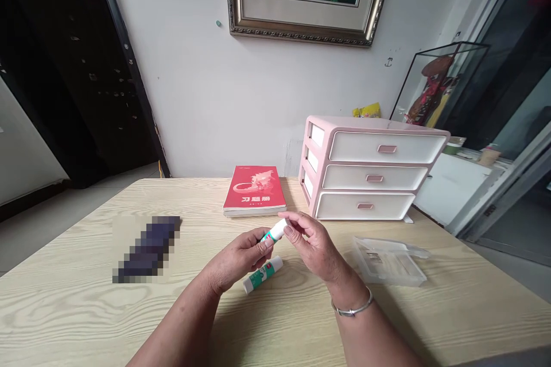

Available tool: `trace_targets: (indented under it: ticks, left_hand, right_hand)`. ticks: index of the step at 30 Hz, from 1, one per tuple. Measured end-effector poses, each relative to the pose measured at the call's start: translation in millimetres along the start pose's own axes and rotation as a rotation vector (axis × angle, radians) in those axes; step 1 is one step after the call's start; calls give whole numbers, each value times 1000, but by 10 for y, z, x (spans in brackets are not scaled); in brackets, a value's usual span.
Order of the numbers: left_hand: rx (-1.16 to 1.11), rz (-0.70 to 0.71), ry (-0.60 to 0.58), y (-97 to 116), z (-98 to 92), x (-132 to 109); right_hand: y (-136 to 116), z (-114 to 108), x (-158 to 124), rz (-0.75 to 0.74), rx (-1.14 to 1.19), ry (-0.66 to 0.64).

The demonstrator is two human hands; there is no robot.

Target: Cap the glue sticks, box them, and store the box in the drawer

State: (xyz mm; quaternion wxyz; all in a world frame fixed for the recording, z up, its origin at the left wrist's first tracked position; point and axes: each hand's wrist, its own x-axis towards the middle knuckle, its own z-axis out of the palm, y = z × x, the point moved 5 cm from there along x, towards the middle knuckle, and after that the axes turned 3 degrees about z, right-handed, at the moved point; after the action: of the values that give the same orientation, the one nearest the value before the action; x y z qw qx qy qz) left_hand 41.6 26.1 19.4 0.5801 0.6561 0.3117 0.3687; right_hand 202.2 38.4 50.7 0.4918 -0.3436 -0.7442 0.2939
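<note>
A white and green glue stick (275, 231) is held tilted above the table between both hands. My left hand (241, 255) is closed around its green body. The thumb and fingers of my right hand (313, 243) pinch the white cap end; whether the cap is loose I cannot tell. A second glue stick (262, 275), green with white ends, lies on the table just below my hands, touched by neither.
Behind my hands lie stacked red-covered books (255, 188). To their right stands a pink and white drawer unit (370, 178), its three drawers closed. A clear plastic box (390, 264) sits at the right. A blurred-out dark object (148, 249) lies at the left of the wooden table (73, 309).
</note>
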Motion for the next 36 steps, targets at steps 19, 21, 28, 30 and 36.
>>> trace_targets:
  ticks: [19,21,28,30,36]
  left_hand:
    - [189,26,25,74,-50,-34]
    - [225,30,40,69,-62,-34]
    - [454,90,85,107,-60,-11]
    - [535,123,119,106,-48,3]
    - [590,104,171,82,-67,3]
  right_hand:
    - [134,165,7,87,54,-91]
    - [166,174,8,123,41,-77]
    - [278,223,-6,262,86,-73]
    - [293,229,-9,313,58,-41]
    - [256,203,-11,343,-32,6]
